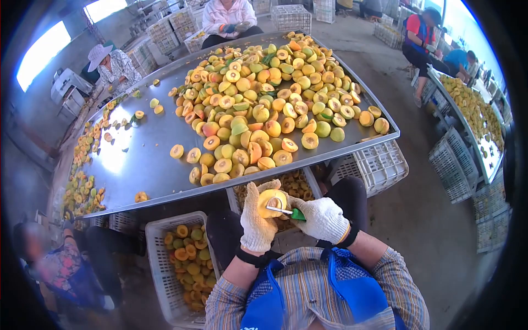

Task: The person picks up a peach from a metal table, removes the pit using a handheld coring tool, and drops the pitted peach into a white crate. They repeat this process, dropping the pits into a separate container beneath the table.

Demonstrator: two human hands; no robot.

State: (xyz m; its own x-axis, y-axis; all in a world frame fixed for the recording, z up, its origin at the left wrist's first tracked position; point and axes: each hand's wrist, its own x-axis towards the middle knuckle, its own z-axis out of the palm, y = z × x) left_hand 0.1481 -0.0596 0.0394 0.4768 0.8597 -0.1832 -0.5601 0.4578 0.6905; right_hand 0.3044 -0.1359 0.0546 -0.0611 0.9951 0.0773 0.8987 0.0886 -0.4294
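My left hand [257, 223], in a white knitted glove, is closed around a yellow peach half [271, 196] with its cut face turned up toward me. My right hand [323, 221], gloved the same way, grips a pitting knife with a green handle [297, 214]. Its metal blade lies across the middle of the cut face, at the pit area. Both hands are above my lap, just off the table's front edge. Beneath them, a crate [312, 184] with cut fruit pieces is partly hidden by my hands.
A metal table [148, 176] bears a large heap of halved peaches [242, 99]. A white crate [159, 275] of fruit pieces stands at my left, another crate [379, 165] under the table's right corner. Several people work around; a second fruit-covered table [467, 110] is at right.
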